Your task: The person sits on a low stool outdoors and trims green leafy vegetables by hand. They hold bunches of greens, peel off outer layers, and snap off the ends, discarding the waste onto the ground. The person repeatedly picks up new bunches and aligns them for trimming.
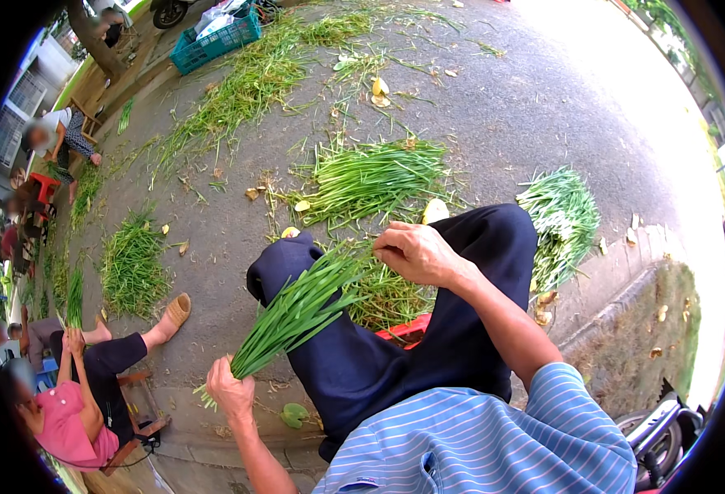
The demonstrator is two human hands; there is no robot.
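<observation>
My left hand (231,386) grips a bunch of long, flat green leaves, likely garlic chives (294,309), near its pale stem ends. The bunch slants up over my left thigh, its tips fanned out towards my right hand (409,250). The fingers of that hand are pinched together at the leaf tips; whether a blade is between them I cannot tell. Loose trimmings (390,299) lie between my knees, with part of a red plastic object (406,330) below them. Past my knees a large pile of the greens (375,179) rests on the asphalt. Another pile (560,228), with pale stems, lies beside my right knee.
A person in pink (75,420) sits at the left, holding greens upright; a pile (133,265) lies near their foot. Several other people sit farther left. A teal plastic crate (214,40) with bags stands at the top left, by scattered cuttings (239,92). A wheeled vehicle (652,438) is at the lower right.
</observation>
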